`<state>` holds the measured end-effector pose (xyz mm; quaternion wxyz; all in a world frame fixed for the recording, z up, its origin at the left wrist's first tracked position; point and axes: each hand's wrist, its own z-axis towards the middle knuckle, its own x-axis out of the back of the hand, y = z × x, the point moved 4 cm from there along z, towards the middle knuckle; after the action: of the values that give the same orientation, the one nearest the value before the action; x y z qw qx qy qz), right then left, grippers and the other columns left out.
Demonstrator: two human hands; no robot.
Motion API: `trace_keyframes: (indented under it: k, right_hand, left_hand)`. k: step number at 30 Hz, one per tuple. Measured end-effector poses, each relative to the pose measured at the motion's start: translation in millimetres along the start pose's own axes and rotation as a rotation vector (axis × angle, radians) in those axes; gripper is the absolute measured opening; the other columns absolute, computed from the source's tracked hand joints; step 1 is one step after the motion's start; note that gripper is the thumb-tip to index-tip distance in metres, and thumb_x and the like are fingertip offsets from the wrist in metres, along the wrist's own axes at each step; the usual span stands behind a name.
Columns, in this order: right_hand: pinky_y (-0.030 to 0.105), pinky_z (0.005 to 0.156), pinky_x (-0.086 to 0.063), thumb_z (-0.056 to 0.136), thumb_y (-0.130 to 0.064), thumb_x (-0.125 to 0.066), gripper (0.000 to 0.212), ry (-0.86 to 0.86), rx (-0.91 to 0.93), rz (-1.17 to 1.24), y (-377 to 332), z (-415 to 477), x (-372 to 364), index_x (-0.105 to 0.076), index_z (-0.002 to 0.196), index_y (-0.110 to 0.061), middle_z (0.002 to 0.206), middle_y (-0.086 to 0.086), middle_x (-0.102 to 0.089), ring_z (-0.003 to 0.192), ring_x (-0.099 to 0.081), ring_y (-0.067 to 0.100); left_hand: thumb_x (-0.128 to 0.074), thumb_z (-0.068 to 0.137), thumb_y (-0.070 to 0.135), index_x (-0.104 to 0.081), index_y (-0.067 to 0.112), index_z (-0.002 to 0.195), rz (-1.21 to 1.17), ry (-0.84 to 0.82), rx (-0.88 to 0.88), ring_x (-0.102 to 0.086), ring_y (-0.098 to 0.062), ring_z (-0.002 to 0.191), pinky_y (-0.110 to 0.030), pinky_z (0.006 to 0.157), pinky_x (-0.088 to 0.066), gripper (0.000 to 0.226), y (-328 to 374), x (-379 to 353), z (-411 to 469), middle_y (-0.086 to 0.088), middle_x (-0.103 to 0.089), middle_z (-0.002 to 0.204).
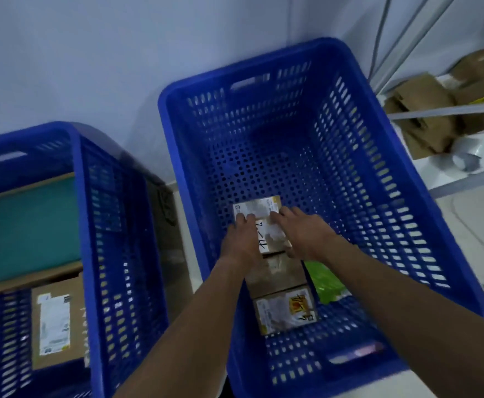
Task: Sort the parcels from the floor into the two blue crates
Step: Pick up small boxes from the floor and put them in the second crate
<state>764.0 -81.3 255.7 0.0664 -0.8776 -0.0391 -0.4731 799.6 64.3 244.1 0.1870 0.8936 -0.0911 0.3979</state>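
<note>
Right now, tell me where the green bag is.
In the head view, the green bag lies inside the right crate, toward its near right side, just right of the row of boxes and beneath the right forearm.

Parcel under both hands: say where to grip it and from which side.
Probably grip the parcel by its two long side edges, from above. It lies flat low in the right crate, a brown box sits at its near end, and the crate walls block sideways reach.

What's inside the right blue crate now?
Four parcels: a white-labelled box held by the left hand and right hand, a brown box nearer, a printed-label box nearest, a green packet beside them. Anything under them is hidden.
</note>
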Motion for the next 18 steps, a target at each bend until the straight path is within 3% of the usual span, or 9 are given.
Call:
trace_keyframes:
  k: [4, 7, 11, 18]
  right_hand:
    - [0.04, 0.077, -0.053, 0.084, -0.028, -0.069, 0.084, -0.057, -0.008, -0.024, -1, 35, -38, -0.019, 0.15, -0.017, 0.144, 0.005, -0.032, 0.127, -0.039, 0.025]
    - [0.039, 0.075, -0.052, 0.089, -0.034, -0.065, 0.078, -0.041, 0.012, -0.053, -2, 46, -50, -0.02, 0.15, -0.018, 0.143, 0.004, -0.036, 0.126, -0.041, 0.024]
    - [0.04, 0.09, -0.051, 0.087, -0.046, -0.067, 0.093, -0.067, 0.001, -0.03, 2, 43, -44, -0.012, 0.155, -0.014, 0.152, 0.004, -0.03, 0.134, -0.036, 0.023]
    - [0.041, 0.1, -0.046, 0.092, -0.046, -0.063, 0.089, -0.078, -0.073, 0.021, -13, -19, -2, -0.011, 0.155, -0.011, 0.157, 0.006, -0.025, 0.141, -0.03, 0.025]
  left_hand:
    - [-0.072, 0.084, 0.008, -0.024, 0.014, 0.147, -0.068, -0.104, 0.054, -0.044, -0.033, 0.121, -0.039, 0.094, -0.045, 0.08, -13, -32, 36, -0.014, -0.024, 0.147]
    - [-0.07, 0.085, 0.006, -0.025, 0.013, 0.147, -0.087, -0.131, 0.105, -0.045, -0.034, 0.122, -0.039, 0.094, -0.046, 0.077, -14, -43, 43, -0.014, -0.021, 0.148]
    - [-0.067, 0.085, 0.005, -0.025, 0.014, 0.149, -0.05, -0.15, 0.101, -0.048, -0.034, 0.121, -0.041, 0.094, -0.05, 0.077, -15, -40, 37, -0.016, -0.021, 0.151]
    - [-0.05, 0.092, 0.001, -0.033, 0.013, 0.143, -0.012, -0.017, 0.046, -0.052, -0.034, 0.112, -0.039, 0.083, -0.048, 0.054, -3, 1, -29, -0.017, -0.036, 0.14]
